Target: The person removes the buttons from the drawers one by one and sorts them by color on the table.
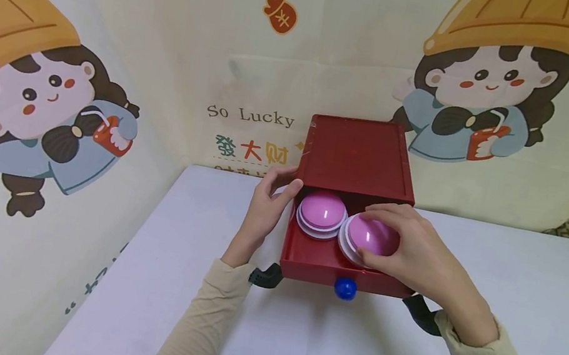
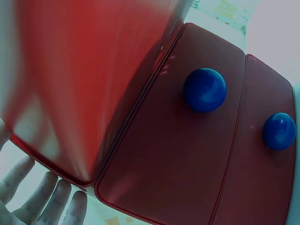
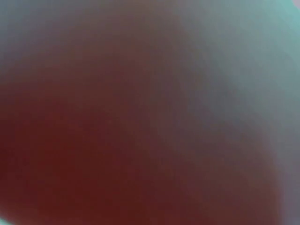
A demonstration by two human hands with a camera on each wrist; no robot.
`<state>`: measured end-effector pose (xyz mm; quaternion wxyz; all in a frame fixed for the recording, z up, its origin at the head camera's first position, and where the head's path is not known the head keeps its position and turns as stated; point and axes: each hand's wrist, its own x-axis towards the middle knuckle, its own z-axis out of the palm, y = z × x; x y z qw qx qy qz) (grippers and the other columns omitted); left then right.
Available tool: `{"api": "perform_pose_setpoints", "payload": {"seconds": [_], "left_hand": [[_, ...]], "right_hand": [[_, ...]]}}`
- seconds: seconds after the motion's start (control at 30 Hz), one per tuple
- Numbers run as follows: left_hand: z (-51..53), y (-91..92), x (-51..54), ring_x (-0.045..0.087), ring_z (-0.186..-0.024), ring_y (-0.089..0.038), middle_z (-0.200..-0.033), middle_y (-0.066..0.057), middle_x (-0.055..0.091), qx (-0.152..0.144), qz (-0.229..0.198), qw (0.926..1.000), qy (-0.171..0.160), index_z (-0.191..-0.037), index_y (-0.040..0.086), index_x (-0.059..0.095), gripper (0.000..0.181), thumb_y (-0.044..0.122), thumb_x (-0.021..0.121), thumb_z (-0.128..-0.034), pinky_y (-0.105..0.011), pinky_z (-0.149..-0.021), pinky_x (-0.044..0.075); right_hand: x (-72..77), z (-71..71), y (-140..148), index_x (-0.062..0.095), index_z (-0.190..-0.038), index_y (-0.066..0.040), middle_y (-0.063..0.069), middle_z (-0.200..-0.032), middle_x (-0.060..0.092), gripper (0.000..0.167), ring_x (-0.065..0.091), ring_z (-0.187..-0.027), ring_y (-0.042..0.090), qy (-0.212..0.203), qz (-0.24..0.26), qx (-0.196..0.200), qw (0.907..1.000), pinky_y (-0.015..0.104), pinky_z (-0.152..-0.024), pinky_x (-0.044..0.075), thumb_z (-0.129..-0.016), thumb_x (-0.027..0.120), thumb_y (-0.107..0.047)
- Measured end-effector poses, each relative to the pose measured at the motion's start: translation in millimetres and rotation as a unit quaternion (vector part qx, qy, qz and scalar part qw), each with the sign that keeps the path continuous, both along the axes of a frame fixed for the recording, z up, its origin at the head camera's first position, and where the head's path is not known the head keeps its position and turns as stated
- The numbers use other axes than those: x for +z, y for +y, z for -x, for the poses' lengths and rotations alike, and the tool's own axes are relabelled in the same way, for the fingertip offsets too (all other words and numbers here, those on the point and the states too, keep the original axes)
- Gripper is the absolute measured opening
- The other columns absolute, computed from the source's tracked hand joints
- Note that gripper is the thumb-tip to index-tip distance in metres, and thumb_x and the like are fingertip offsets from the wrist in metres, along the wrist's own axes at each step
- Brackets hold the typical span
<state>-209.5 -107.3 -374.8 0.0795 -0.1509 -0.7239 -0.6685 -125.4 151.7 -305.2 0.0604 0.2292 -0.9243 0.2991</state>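
Observation:
On the table stands a red drawer cabinet point(image 1: 359, 159), its top drawer point(image 1: 309, 272) pulled out. Two round domed objects, pink on top with white stepped rims, are in it. My right hand point(image 1: 422, 252) grips the right domed object point(image 1: 370, 236) between thumb and fingers; that one is tilted. Beside it the left domed object point(image 1: 322, 211) sits untouched. My left hand point(image 1: 264, 215) rests against the cabinet's left side, its fingers point(image 2: 54, 199) fairly straight along the edge in the left wrist view. Only a dark red blur fills the right wrist view.
A blue knob point(image 1: 345, 288) sticks out from the drawer front. Two lower drawers with an upper blue knob point(image 2: 205, 90) and a lower blue knob point(image 2: 279, 131) are closed. The white table point(image 1: 311, 347) meets a printed cloth backdrop point(image 1: 257, 71) behind the cabinet.

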Motion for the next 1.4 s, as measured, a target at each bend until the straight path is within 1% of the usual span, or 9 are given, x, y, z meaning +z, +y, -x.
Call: {"api": "perform_pose_setpoints", "payload": {"seconds": [0.13, 0.37, 0.8, 0.9, 0.97, 1.13, 1.2, 1.27, 1.4], "left_hand": [[0.1, 0.6, -1.5, 0.052, -0.124, -0.017, -0.133, -0.004, 0.057, 0.006, 0.005, 0.9999, 0.009, -0.137, 0.013, 0.054, 0.040, 0.025, 0.061, -0.0993, -0.038, -0.102, 0.049], [-18.6, 3.5, 23.7, 0.051, -0.126, -0.025, -0.135, -0.014, 0.055, -0.002, 0.002, 1.0000, -0.003, -0.139, 0.001, 0.051, 0.043, 0.018, 0.059, -0.0999, -0.041, -0.105, 0.048], [-20.2, 3.5, 26.9, 0.050, -0.127, -0.024, -0.137, -0.015, 0.054, -0.002, 0.015, 0.9998, -0.010, -0.140, 0.001, 0.050, 0.044, 0.019, 0.058, -0.1005, -0.041, -0.106, 0.046], [-19.8, 3.2, 26.2, 0.050, -0.127, -0.024, -0.137, -0.014, 0.054, 0.001, 0.017, 0.9998, -0.012, -0.140, 0.001, 0.050, 0.044, 0.018, 0.058, -0.1006, -0.040, -0.106, 0.047], [-14.9, 2.8, 19.7, 0.050, -0.128, -0.024, -0.137, -0.014, 0.054, 0.002, 0.015, 0.9998, -0.013, -0.140, 0.002, 0.050, 0.044, 0.019, 0.058, -0.1006, -0.041, -0.106, 0.046], [-2.2, 1.5, 0.9, 0.049, -0.128, -0.021, -0.138, -0.008, 0.054, 0.006, 0.012, 0.9999, -0.010, -0.140, 0.010, 0.051, 0.045, 0.026, 0.060, -0.0998, -0.041, -0.107, 0.046], [-1.3, 1.5, -1.3, 0.050, -0.127, -0.019, -0.136, -0.006, 0.055, 0.009, 0.012, 0.9999, -0.004, -0.139, 0.012, 0.052, 0.044, 0.028, 0.061, -0.0994, -0.040, -0.106, 0.047], [-1.0, 1.4, -2.6, 0.051, -0.126, -0.017, -0.135, -0.003, 0.056, 0.011, 0.013, 0.9998, 0.001, -0.138, 0.015, 0.053, 0.042, 0.030, 0.061, -0.0991, -0.039, -0.106, 0.047], [-1.5, 1.7, -2.6, 0.051, -0.125, -0.017, -0.133, -0.002, 0.057, 0.014, 0.012, 0.9998, 0.011, -0.137, 0.017, 0.054, 0.041, 0.031, 0.061, -0.0990, -0.039, -0.106, 0.047]], "right_hand": [[1.9, -1.9, 0.6, 0.066, -0.125, -0.006, 0.015, -0.129, 0.060, 0.058, 0.055, -0.117, 0.033, 0.007, 0.016, -0.003, 0.9999, 0.052, -0.083, 0.058, -0.072, 0.088, -0.019], [6.1, -5.8, 1.9, 0.067, -0.123, -0.009, 0.013, -0.128, 0.061, 0.056, 0.056, -0.117, 0.032, 0.025, 0.040, -0.002, 0.9989, 0.052, -0.081, 0.058, -0.073, 0.087, -0.021], [15.0, -11.9, 10.3, 0.066, -0.125, -0.009, 0.011, -0.129, 0.060, 0.057, 0.055, -0.117, 0.030, 0.062, 0.064, -0.001, 0.9960, 0.051, -0.078, 0.059, -0.072, 0.088, -0.015], [16.9, -13.6, 12.2, 0.067, -0.124, -0.009, 0.009, -0.129, 0.060, 0.057, 0.055, -0.118, 0.028, 0.080, 0.065, -0.004, 0.9946, 0.049, -0.077, 0.060, -0.071, 0.088, -0.012], [17.2, -14.5, 13.9, 0.067, -0.123, -0.010, 0.008, -0.129, 0.061, 0.057, 0.056, -0.117, 0.025, 0.091, 0.064, -0.008, 0.9938, 0.045, -0.076, 0.061, -0.070, 0.088, -0.011], [18.8, -17.2, 17.5, 0.069, -0.122, -0.012, 0.004, -0.127, 0.063, 0.057, 0.056, -0.116, 0.020, 0.114, 0.065, -0.016, 0.9913, 0.018, -0.079, 0.053, -0.069, 0.089, -0.010], [20.6, -18.3, 19.0, 0.069, -0.122, -0.013, 0.004, -0.127, 0.063, 0.057, 0.056, -0.116, 0.020, 0.117, 0.068, -0.017, 0.9907, 0.011, -0.079, 0.049, -0.068, 0.089, -0.011], [22.9, -19.6, 20.8, 0.069, -0.122, -0.014, 0.004, -0.128, 0.062, 0.058, 0.056, -0.116, 0.021, 0.117, 0.069, -0.023, 0.9905, 0.012, -0.079, 0.049, -0.068, 0.089, -0.011], [26.9, -21.6, 24.4, 0.069, -0.123, -0.015, 0.005, -0.130, 0.061, 0.060, 0.054, -0.118, 0.023, 0.113, 0.068, -0.038, 0.9905, 0.024, -0.077, 0.057, -0.067, 0.090, -0.010]]}}
